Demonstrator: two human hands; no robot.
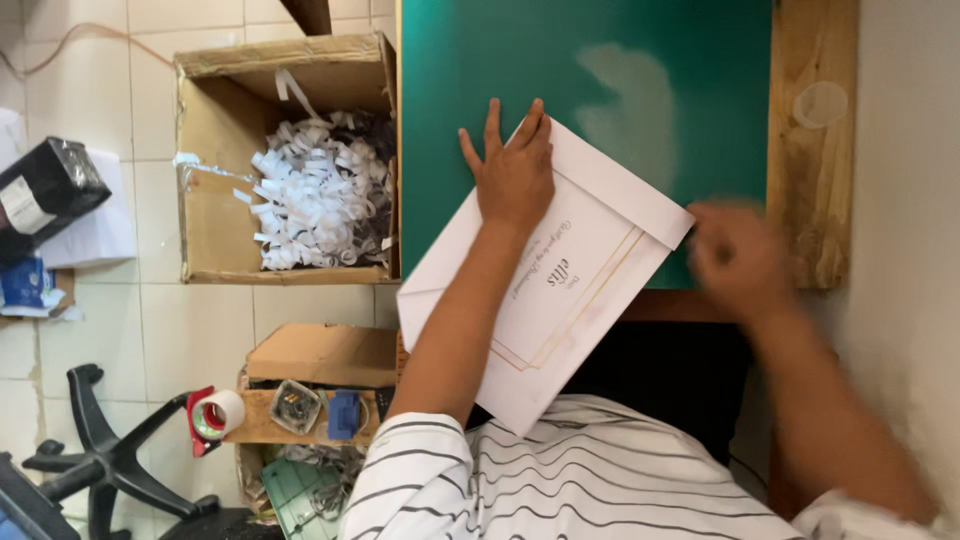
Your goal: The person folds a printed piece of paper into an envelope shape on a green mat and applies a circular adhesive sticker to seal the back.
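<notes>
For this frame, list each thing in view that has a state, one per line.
left hand: open, pressed flat on the paper sheet.
right hand: motion-blurred beside the sheet's right corner; grip unclear.
paper sheet: flat on the green mat, overhanging its near edge.
cardboard box: open, holding white paper strips.
tape dispenser: loaded with a roll.
</notes>
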